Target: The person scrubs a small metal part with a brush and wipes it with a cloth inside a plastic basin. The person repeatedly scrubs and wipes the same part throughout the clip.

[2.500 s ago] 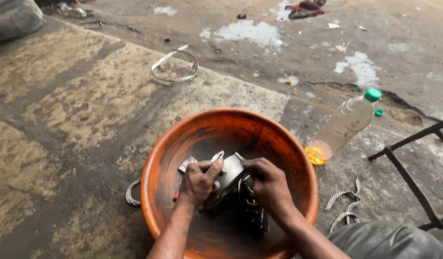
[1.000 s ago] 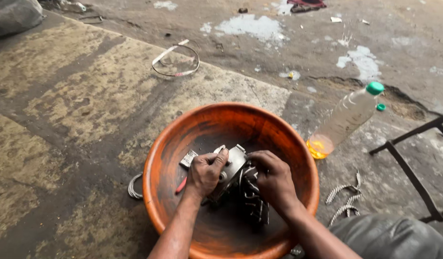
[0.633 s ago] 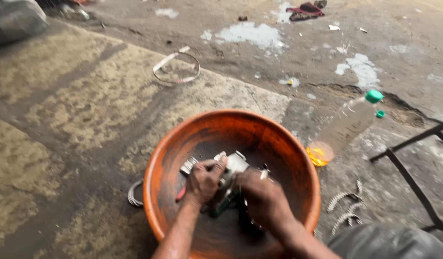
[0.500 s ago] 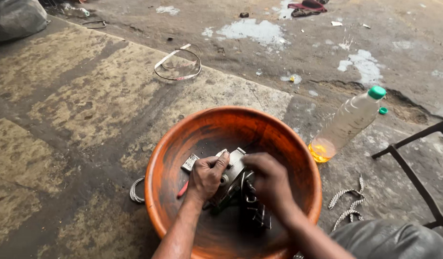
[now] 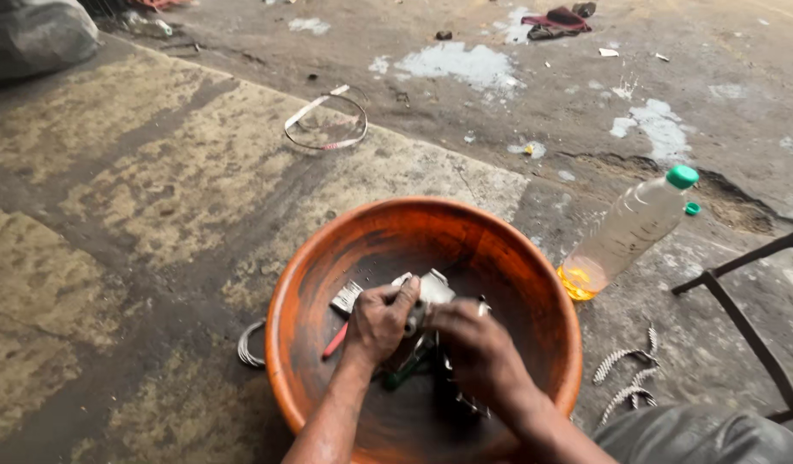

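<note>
A large orange basin (image 5: 311,283) sits on the stained concrete ground in front of me. Inside it both my hands grip a greasy grey metal engine part (image 5: 433,289). My left hand (image 5: 379,320) clasps its left side, fingers curled over the top. My right hand (image 5: 474,351) covers its right side and hides most of the dark lower parts. A red-handled tool (image 5: 335,341) and a small flat metal piece (image 5: 346,298) lie in the basin to the left of my left hand.
A plastic bottle (image 5: 624,232) with a green cap and a little yellow liquid leans right of the basin. Metal springs (image 5: 624,382) lie by a black metal frame (image 5: 744,322). A wire ring (image 5: 250,344) lies left of the basin, a strap hoop (image 5: 326,122) farther away.
Both hands stay on the metal part and shift slightly over it. My view has wobbled a little; the basin and bottle stay put.
</note>
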